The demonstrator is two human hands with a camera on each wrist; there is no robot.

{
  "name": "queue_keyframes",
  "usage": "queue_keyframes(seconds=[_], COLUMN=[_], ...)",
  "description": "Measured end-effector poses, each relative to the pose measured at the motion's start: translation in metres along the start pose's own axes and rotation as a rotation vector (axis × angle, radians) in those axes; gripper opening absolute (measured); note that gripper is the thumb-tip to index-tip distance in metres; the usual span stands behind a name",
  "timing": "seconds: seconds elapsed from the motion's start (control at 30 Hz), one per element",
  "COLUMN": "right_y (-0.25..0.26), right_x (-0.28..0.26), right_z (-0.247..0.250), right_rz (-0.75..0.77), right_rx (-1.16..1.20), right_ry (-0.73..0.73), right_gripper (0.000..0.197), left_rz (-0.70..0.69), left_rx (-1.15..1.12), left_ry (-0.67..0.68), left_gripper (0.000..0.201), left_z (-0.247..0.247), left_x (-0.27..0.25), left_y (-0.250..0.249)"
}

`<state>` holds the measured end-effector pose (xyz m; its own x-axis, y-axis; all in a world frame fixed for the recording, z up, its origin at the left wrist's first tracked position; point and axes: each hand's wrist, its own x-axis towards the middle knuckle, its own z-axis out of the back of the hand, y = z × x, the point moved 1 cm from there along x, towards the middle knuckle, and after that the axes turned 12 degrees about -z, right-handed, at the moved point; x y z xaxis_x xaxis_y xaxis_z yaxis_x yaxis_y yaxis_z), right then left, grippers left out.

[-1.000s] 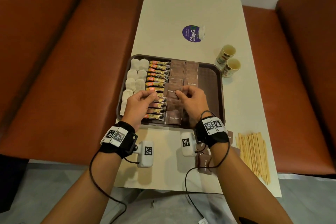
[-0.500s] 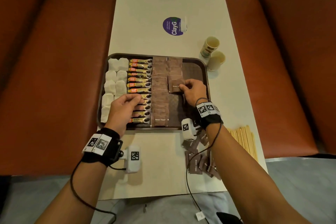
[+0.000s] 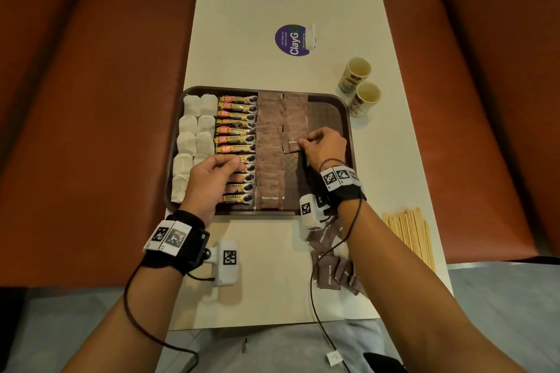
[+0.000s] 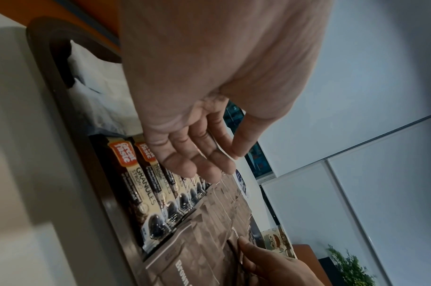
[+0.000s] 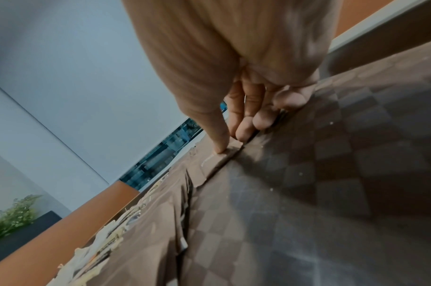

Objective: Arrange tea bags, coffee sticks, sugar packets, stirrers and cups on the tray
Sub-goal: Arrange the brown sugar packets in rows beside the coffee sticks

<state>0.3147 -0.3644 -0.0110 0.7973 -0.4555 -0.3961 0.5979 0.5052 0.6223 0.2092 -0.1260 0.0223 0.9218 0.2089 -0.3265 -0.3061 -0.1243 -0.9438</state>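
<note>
A dark brown tray (image 3: 328, 110) holds white tea bags (image 3: 194, 130) at its left, coffee sticks (image 3: 236, 130) beside them, then brown sugar packets (image 3: 269, 142) in two columns. My right hand (image 3: 304, 144) pinches the right edge of one sugar packet (image 3: 291, 145) at the near end of the shorter second column. In the right wrist view the thumb (image 5: 220, 143) presses on top of that packet (image 5: 216, 160), which lies on the tray floor. My left hand (image 3: 235, 163) hovers over the coffee sticks (image 4: 145, 191) with fingers (image 4: 184, 164) relaxed, holding nothing.
Two paper cups (image 3: 357, 73) (image 3: 366, 98) stand on the table right of the tray. Wooden stirrers (image 3: 407, 236) lie at the near right edge. Loose sugar packets (image 3: 330, 272) are heaped under my right forearm. A purple sticker (image 3: 292, 39) marks the far table. Orange benches flank both sides.
My right hand carried the sugar packet from the tray's middle to the second column and laid it down. My left hand let go of it and drew back over the coffee sticks.
</note>
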Motion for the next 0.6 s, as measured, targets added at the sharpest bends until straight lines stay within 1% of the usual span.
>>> queue_keyframes(seconds=[0.2, 0.33, 0.5, 0.6], right_y=[0.0, -0.011, -0.042, -0.069], right_x=[-0.008, -0.027, -0.078, -0.11], right_z=[0.008, 0.027, 0.055, 0.069], right_rz=[0.033, 0.126, 0.203, 0.199], right_rx=[-0.002, 0.025, 0.099, 0.118], right_ry=[-0.012, 0.016, 0.116, 0.152], right_gripper=[0.018, 0.007, 0.007, 0.007], left_rz=[-0.017, -0.029, -0.058, -0.068], left_rx=[0.008, 0.035, 0.08, 0.133], left_ry=[0.01, 0.041, 0.128, 0.206], left_gripper=[0.01, 0.011, 0.01, 0.007], left_z=[-0.003, -0.009, -0.031, -0.046], left_x=[-0.004, -0.011, -0.033, -0.053], left_y=[-0.005, -0.008, -0.005, 0.005])
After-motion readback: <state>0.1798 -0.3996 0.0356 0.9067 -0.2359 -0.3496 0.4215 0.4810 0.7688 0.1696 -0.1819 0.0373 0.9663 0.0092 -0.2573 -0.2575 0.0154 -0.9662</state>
